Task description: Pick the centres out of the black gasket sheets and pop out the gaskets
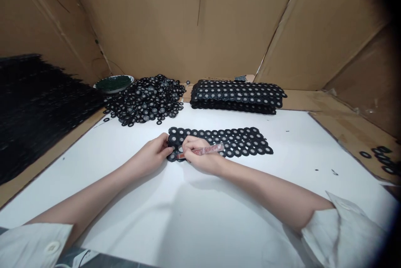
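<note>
A black sheet of joined rings with grey centres [238, 140] lies flat on the white table top [200, 218]. My left hand [153, 155] pinches the sheet's left end with its fingertips. My right hand [200, 155] rests on the same end and grips a thin red tool [203, 151], whose tip lies at the sheet's left edge. Both forearms reach in from the near edge, in pale rolled sleeves.
A loose heap of black rings [147, 100] lies at the back left, beside a green-filled dish [114, 83]. A stack of ring sheets [238, 96] sits at the back centre. Black material [34, 109] covers the left side. Cardboard walls [200, 17] enclose the table; stray rings [380, 157] lie right.
</note>
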{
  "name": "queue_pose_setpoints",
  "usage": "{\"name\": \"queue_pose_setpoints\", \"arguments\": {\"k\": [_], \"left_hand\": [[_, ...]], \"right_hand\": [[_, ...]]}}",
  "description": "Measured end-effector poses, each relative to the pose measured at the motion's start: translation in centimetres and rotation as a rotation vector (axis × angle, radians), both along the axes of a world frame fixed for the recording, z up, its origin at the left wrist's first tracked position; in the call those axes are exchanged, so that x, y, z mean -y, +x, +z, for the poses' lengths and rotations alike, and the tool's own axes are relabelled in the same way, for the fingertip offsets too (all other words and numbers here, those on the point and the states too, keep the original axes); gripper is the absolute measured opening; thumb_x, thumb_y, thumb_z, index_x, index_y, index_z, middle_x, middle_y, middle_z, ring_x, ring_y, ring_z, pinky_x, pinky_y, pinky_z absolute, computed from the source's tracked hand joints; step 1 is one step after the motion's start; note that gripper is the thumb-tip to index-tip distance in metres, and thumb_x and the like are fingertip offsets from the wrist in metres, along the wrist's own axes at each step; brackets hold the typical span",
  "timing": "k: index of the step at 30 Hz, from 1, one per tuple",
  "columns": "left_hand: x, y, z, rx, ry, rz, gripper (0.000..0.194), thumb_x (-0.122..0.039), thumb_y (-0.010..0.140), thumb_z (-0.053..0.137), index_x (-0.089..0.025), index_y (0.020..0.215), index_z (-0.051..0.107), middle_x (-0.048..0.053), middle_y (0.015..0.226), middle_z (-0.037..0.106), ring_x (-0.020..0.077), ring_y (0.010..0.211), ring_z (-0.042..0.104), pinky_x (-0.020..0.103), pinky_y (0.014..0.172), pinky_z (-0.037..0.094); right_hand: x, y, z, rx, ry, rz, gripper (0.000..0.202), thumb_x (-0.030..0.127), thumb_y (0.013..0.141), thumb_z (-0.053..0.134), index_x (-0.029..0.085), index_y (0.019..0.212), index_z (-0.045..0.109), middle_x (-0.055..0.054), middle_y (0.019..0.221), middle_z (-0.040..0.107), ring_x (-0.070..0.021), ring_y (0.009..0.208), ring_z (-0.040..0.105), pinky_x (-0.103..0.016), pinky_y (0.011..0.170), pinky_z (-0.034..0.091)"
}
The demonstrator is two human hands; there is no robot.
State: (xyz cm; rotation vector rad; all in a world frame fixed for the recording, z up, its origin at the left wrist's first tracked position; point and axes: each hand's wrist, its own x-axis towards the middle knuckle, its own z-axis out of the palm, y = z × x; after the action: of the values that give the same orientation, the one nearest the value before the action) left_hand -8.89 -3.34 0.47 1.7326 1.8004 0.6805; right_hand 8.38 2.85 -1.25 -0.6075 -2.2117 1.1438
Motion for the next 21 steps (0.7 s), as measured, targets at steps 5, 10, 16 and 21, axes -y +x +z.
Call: {"name": "queue_pose_setpoints", "arguments": {"k": [5, 10, 16, 21], "left_hand": [[0.0, 0.1, -0.1, 0.117, -0.055, -0.005, 0.016, -0.032, 0.076, 0.043, -0.019, 0.085, 0.046, 0.000, 0.075, 0.058, 0.0173, 0.071, 0.054, 0.029, 0.063, 0.039], [1.0, 1.2, 0.4, 0.128, -0.054, 0.006, 0.022, -0.026, 0.070, 0.049, -0.020, 0.091, 0.047, -0.001, 0.076, 0.058, 0.0159, 0.069, 0.052, 0.027, 0.063, 0.038], [2.1, 2.2, 0.9, 0.113, -0.045, 0.112, 0.031, -0.025, 0.073, 0.045, -0.021, 0.104, 0.043, 0.000, 0.075, 0.061, 0.0186, 0.072, 0.057, 0.029, 0.065, 0.039], [1.8, 2.1, 1.3, 0.287, -0.097, 0.262, 0.037, -0.029, 0.066, 0.052, -0.017, 0.100, 0.045, 0.003, 0.076, 0.062, 0.0215, 0.075, 0.059, 0.033, 0.068, 0.042]], "right_hand": [[0.0, -0.1, 0.2, -0.025, -0.101, -0.006, 0.029, 0.013, 0.075, 0.037, 0.016, 0.046, 0.040, -0.001, 0.072, 0.049, -0.0095, 0.068, 0.050, -0.023, 0.066, 0.041], [0.3, -0.5, -0.3, 0.038, 0.013, -0.040, 0.027, 0.016, 0.078, 0.037, 0.017, 0.052, 0.046, -0.001, 0.073, 0.049, -0.0098, 0.069, 0.050, -0.024, 0.066, 0.040], [0.8, -0.4, -1.0, 0.085, 0.208, 0.018, 0.027, 0.021, 0.084, 0.035, 0.016, 0.058, 0.045, -0.002, 0.075, 0.046, -0.0095, 0.068, 0.047, -0.023, 0.062, 0.039], [1.7, -0.5, -1.2, 0.218, 0.568, -0.103, 0.022, 0.021, 0.085, 0.036, 0.015, 0.067, 0.048, -0.003, 0.075, 0.047, -0.0117, 0.067, 0.042, -0.027, 0.061, 0.031]]}}
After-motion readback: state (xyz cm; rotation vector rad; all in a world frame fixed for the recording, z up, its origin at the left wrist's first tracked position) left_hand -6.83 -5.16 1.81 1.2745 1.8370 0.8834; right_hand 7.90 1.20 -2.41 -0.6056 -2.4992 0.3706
